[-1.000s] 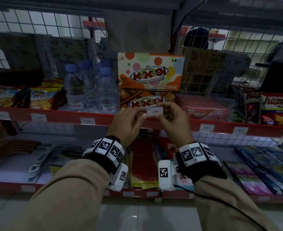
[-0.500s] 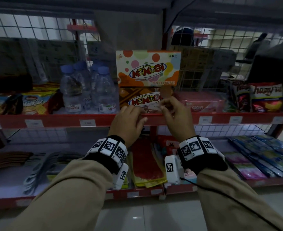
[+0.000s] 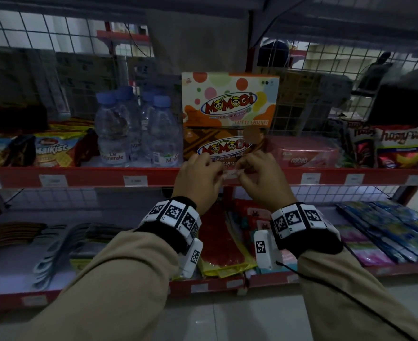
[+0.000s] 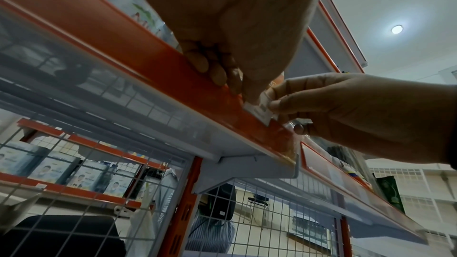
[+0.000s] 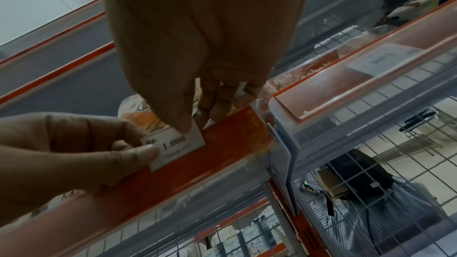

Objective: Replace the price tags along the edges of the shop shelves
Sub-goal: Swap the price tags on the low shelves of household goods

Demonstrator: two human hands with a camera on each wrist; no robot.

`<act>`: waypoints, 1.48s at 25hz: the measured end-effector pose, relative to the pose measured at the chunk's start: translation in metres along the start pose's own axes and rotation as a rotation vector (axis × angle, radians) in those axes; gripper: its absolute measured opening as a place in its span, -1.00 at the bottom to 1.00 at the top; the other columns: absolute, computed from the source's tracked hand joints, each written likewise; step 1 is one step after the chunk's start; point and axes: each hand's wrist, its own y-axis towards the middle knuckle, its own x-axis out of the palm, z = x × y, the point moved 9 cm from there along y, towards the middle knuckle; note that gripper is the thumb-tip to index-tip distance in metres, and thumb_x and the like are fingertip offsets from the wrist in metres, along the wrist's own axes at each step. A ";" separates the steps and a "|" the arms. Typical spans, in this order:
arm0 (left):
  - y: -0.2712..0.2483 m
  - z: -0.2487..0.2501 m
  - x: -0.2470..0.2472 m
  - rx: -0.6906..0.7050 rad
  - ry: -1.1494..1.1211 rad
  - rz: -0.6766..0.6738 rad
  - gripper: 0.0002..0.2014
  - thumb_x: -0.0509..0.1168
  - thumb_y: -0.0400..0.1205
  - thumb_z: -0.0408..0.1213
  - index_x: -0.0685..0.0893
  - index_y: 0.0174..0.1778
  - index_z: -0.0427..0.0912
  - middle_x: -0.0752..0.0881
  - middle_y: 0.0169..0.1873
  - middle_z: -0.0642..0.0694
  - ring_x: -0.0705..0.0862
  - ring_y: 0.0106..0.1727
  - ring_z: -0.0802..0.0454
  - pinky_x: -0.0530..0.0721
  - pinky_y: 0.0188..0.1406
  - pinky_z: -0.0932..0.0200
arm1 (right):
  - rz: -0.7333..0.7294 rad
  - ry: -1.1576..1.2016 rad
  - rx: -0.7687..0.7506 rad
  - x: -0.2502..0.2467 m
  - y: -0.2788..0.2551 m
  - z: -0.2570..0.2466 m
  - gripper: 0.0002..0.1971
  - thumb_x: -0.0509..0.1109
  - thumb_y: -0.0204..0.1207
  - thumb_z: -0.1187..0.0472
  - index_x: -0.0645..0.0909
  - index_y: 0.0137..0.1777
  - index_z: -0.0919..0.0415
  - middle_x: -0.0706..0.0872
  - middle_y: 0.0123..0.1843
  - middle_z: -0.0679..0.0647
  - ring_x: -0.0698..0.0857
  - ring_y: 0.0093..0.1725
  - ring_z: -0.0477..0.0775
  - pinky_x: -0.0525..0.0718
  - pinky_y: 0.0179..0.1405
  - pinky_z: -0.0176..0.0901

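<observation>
A small white price tag (image 5: 176,147) printed "1.000" sits at the top lip of the red shelf edge strip (image 5: 222,155), below the Momogi boxes (image 3: 229,102). My left hand (image 3: 200,178) pinches the tag's left end between thumb and fingers. My right hand (image 3: 259,178) pinches its right end, thumb on the upper corner. In the left wrist view the tag (image 4: 259,111) stands partly in the strip (image 4: 148,54), its upper part above the lip. In the head view the tag (image 3: 230,174) shows only as a pale sliver between my hands.
Other white tags (image 3: 135,180) (image 3: 310,178) sit along the same red edge. Water bottles (image 3: 139,129), Malkist packs (image 3: 53,150), a pink wafer pack (image 3: 306,153) and snack bags (image 3: 397,146) fill the shelf. A lower shelf (image 3: 203,287) holds packets and hangers. Wire mesh backs the shelving.
Both hands have brought the tag down from in front of the lower Momogi box to the red shelf edge. The head view has shifted a little.
</observation>
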 end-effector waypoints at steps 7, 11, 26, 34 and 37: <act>-0.002 0.004 -0.002 0.036 0.036 0.037 -0.83 0.25 0.65 -0.12 0.64 0.02 -0.12 0.52 -0.10 -0.11 0.46 -0.02 -0.11 0.29 -0.09 0.10 | -0.059 -0.149 -0.067 0.003 -0.006 -0.003 -0.88 0.42 0.47 0.25 0.67 -0.01 0.13 0.63 0.01 0.07 0.48 0.03 0.13 0.47 -0.01 -0.02; -0.001 0.005 -0.001 0.054 0.033 0.055 -0.82 0.27 0.65 -0.13 0.65 -0.05 -0.17 0.53 -0.13 -0.13 0.46 -0.05 -0.13 0.28 -0.12 0.10 | -0.082 -0.176 -0.083 0.002 -0.006 -0.001 -0.89 0.41 0.52 0.24 0.69 0.01 0.14 0.63 0.03 0.08 0.48 0.04 0.12 0.42 -0.03 -0.09; -0.016 0.012 -0.010 0.068 0.080 0.169 -0.81 0.35 0.54 -0.30 0.63 0.06 -0.17 0.60 -0.04 -0.14 0.52 -0.02 -0.15 0.42 -0.09 0.05 | 0.066 -0.136 -0.088 -0.008 -0.013 -0.003 -0.89 0.37 0.44 0.42 0.65 -0.07 0.28 0.65 -0.02 0.19 0.52 0.01 0.24 0.52 -0.10 0.01; -0.059 0.006 0.037 -0.102 0.162 0.035 -0.22 0.35 0.49 -0.04 0.19 0.62 -0.05 0.35 0.39 -0.25 0.24 0.44 -0.25 0.29 0.42 -0.19 | 0.243 -0.095 -0.172 0.004 -0.050 0.002 -0.93 0.40 0.45 0.41 0.66 -0.10 0.30 0.62 -0.02 0.19 0.53 0.04 0.17 0.43 -0.01 -0.20; -0.089 0.009 0.065 -0.088 0.129 0.052 -0.32 0.35 0.46 -0.08 0.35 0.53 -0.04 0.36 0.40 -0.22 0.25 0.44 -0.22 0.28 0.40 -0.23 | 0.148 -0.001 -0.106 0.041 -0.085 0.025 -0.90 0.43 0.45 0.32 0.63 -0.05 0.21 0.60 -0.04 0.08 0.50 0.01 0.02 0.38 -0.04 -0.27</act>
